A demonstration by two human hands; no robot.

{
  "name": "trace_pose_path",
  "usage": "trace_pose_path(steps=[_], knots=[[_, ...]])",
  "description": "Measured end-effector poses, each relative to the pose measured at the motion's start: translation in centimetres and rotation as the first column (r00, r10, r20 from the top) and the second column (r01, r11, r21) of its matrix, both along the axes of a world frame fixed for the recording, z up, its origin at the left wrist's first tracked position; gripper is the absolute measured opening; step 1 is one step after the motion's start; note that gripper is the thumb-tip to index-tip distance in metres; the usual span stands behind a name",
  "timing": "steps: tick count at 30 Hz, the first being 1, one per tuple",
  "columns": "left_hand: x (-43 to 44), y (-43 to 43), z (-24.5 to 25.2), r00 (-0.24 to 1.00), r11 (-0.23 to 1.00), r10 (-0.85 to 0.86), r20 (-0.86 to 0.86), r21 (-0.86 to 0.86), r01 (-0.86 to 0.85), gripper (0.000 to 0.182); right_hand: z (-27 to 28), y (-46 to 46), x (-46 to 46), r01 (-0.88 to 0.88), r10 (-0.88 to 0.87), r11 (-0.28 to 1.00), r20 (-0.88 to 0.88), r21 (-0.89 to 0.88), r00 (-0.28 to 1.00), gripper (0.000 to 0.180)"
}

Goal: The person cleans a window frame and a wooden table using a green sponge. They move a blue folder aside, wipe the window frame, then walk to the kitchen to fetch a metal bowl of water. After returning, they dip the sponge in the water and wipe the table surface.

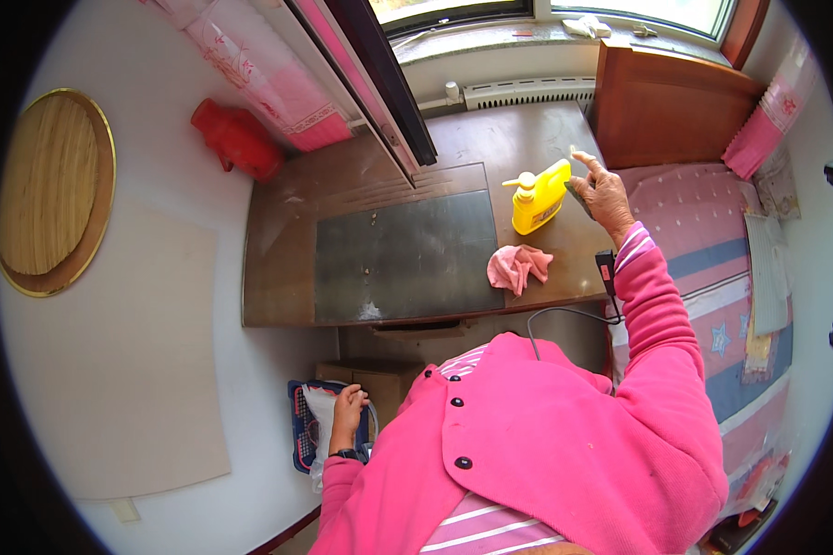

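Observation:
My right hand (602, 195) is over the right part of the brown wooden desk (278, 257), its index finger stretched out. A dark green, flat thing, perhaps a scouring pad (580, 201), shows between thumb and palm. Just left of this hand stands a yellow pump bottle (543, 198); whether they touch is unclear. Nearer to me, a crumpled pink cloth (517, 269) lies across the edge of the desk's dark inset panel (402, 257). My left hand (349, 411) hangs low with loosely bent fingers, beside a white plastic bag (321, 416) and a blue basket (302, 433); nothing shows in it.
A red thermos-like jug (236, 140) stands behind the desk's left end. An open window sash (382, 90) juts over the desk. A cable with a black adapter (605, 272) hangs by the right edge, next to the bed (694, 236). A cardboard box (382, 381) sits below.

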State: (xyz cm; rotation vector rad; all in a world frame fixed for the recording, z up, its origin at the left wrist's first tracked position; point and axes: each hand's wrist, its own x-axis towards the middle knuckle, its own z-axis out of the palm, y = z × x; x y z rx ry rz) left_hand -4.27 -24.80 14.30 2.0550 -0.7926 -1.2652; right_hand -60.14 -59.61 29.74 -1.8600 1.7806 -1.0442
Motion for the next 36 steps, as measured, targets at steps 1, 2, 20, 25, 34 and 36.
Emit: trace_pose_path(steps=[1, 2, 20, 25, 34, 36], knots=[[-0.5, 0.8, 0.0, 1.000, 1.000, 0.022, 0.002, -0.004, -0.022, 0.027, -0.3, -0.5, -0.1, -0.022, 0.022, 1.000, 0.009, -0.004, 1.000, 0.041], [-1.1, 1.5, 0.0, 0.999, 0.999, 0.045, 0.016, 0.006, -0.045, 0.027, -0.8, -0.9, -0.4, -0.034, 0.034, 0.999, 0.030, -0.015, 0.999, 0.038], [-3.0, -1.7, -3.2, 0.997, 1.000, -0.004, -0.083, 0.030, 0.006, 0.025, -8.2, 7.1, -9.7, -0.114, -0.247, 0.960, 0.964, 0.257, 0.095, 0.018], [-4.6, -4.5, -4.5, 0.975, 0.989, -0.148, -0.163, -0.038, 0.144, 0.025, -8.5, 10.4, -12.0, -0.049, -0.214, 0.975, 0.976, 0.216, 0.048, 0.015], [-8.6, -3.7, -2.6, 0.998, 0.996, -0.051, -0.044, 0.076, 0.054, 0.026, -14.3, 10.5, -24.4, 0.298, -0.303, 0.902, 0.950, 0.311, -0.074, 0.013], [-11.3, -4.3, -1.9, 0.999, 0.994, 0.030, -0.046, 0.105, -0.025, 0.027, -15.8, 9.8, -26.2, 0.276, -0.374, 0.887, 0.927, 0.370, -0.041, 0.012]])
